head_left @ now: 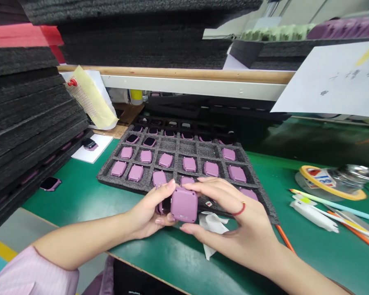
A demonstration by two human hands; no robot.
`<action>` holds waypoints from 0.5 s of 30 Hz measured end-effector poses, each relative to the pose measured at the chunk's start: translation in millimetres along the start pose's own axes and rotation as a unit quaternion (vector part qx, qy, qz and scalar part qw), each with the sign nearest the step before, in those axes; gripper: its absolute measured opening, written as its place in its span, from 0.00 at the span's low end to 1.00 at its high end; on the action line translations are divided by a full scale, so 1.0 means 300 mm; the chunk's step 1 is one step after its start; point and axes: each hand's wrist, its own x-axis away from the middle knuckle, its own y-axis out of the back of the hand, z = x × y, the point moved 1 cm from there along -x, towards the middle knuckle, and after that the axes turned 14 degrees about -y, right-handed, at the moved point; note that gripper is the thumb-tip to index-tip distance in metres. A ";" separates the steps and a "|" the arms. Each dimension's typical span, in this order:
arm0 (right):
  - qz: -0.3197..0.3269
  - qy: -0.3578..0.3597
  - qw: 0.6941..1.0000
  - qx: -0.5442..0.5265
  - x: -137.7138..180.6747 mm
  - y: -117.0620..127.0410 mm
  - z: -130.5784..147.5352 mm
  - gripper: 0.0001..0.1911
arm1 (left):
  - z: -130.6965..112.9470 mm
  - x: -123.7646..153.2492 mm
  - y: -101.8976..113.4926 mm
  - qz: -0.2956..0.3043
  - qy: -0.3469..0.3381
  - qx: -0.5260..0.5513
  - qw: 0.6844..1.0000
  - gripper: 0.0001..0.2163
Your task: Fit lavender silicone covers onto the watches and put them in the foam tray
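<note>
At the far left a stack of black foam sheets (24,123) stands on the green worktop (80,196), with one loose dark-screened watch body (50,183) beside it. The black foam tray with square cells (178,148) is mostly filled. Its near rows lie pink back up, its far rows lie screen up, and a few middle cells are bare, so the batch looks only partly handled. In front of the tray, the left hand (147,213) and right hand (233,221) pinch one pink square plastic watch body (184,204) between their fingertips, back towards the camera and clear of the worktop. A crumpled white wipe (213,225) lies beneath it. A yellow tape roll (329,180) and pens (326,209) lie to the right.
</note>
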 end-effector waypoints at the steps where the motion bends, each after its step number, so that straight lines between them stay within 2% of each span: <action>1: -0.001 0.007 1.000 0.007 -0.001 0.003 -0.005 0.29 | -0.003 -0.001 0.000 -0.007 0.004 0.016 1.000 0.23; 9: 0.029 0.026 0.999 0.027 -0.015 0.016 -0.001 0.25 | 0.007 -0.002 -0.007 -0.008 0.032 0.034 0.999 0.25; 12: 0.051 -0.046 0.997 0.029 -0.062 0.031 -0.038 0.21 | -0.004 -0.007 -0.009 -0.047 0.014 0.044 0.998 0.21; 15: 0.048 -0.151 0.984 0.082 -0.140 0.044 -0.152 0.18 | -0.021 -0.013 -0.005 -0.091 -0.007 0.046 0.995 0.21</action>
